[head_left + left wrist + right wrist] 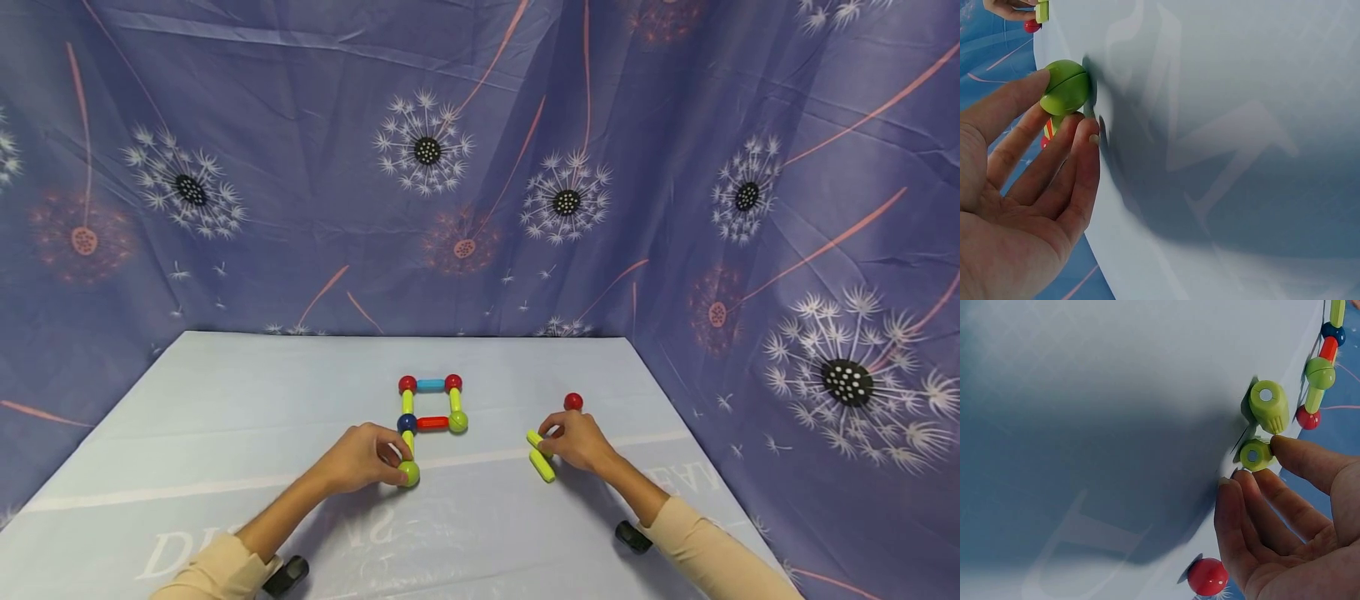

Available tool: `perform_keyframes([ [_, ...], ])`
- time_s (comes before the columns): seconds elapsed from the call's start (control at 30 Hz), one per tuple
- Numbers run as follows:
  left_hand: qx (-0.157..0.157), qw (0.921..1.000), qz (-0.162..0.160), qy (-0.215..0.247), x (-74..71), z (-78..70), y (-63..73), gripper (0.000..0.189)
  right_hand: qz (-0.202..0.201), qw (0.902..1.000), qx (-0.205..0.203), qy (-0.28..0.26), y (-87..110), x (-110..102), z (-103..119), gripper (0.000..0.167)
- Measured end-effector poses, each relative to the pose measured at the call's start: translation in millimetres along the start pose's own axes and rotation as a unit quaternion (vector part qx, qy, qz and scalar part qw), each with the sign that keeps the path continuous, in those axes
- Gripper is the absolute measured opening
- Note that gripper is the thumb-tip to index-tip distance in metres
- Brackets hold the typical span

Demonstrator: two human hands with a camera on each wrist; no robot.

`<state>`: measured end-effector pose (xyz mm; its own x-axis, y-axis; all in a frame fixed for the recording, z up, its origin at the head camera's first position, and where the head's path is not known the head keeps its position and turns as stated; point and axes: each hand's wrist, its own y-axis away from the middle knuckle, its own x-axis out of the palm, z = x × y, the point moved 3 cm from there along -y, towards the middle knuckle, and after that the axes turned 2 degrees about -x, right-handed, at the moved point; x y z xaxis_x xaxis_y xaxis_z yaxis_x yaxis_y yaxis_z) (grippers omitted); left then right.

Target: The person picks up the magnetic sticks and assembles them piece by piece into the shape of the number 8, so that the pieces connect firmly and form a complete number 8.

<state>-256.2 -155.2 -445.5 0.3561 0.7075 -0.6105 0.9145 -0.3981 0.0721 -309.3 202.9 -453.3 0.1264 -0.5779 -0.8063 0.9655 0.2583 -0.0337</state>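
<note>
In the head view my left hand (366, 460) pinches a lime green ball (409, 473) between thumb and fingers. That ball sits at the near end of a yellow-green magnetic rod (408, 442), which runs to a dark blue ball (407, 423) at a corner of a four-sided frame. To the right, my right hand (581, 442) pinches a second yellow-green magnetic rod (1254, 455) by its sides, low over the table. Another loose yellow-green rod (542, 466) lies right beside it. Just beyond the right hand rests a red ball (573, 402).
The frame also has two red balls at the far corners, a light blue rod (431, 385), a red rod (432, 423) and a second lime ball (457, 422). A white cloth (247, 400) covers the table. Patterned blue curtains (300, 167) hang behind and at the sides.
</note>
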Motion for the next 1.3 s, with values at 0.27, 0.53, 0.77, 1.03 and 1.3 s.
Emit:
perform_keyframes([
  [0.27,0.003,0.9999,0.013,0.002,-0.9,-2.4,-1.7,0.025,-0.002,1.0,0.003,-0.003,-1.1,2.3,-1.3,0.013],
  [0.53,-0.004,0.9998,0.019,0.004,-1.8,-0.8,-2.0,0.022,-0.006,0.9999,0.005,-0.009,-0.1,4.7,-0.9,0.012],
  [0.77,-0.006,0.9998,0.019,0.007,-1.7,-1.3,-2.2,0.022,-0.009,0.9999,0.006,-0.008,-2.1,-0.5,0.5,0.015],
  [1.03,-0.013,0.9998,0.007,0.011,-0.8,-3.2,-1.2,0.022,-0.019,0.9995,-0.023,-0.009,-3.6,-5.1,16.4,0.015],
  [1.3,-0.019,0.9997,0.006,0.013,-1.4,-3.6,-2.2,0.022,0.001,0.9993,-0.035,-0.007,-4.6,2.5,41.2,0.015],
])
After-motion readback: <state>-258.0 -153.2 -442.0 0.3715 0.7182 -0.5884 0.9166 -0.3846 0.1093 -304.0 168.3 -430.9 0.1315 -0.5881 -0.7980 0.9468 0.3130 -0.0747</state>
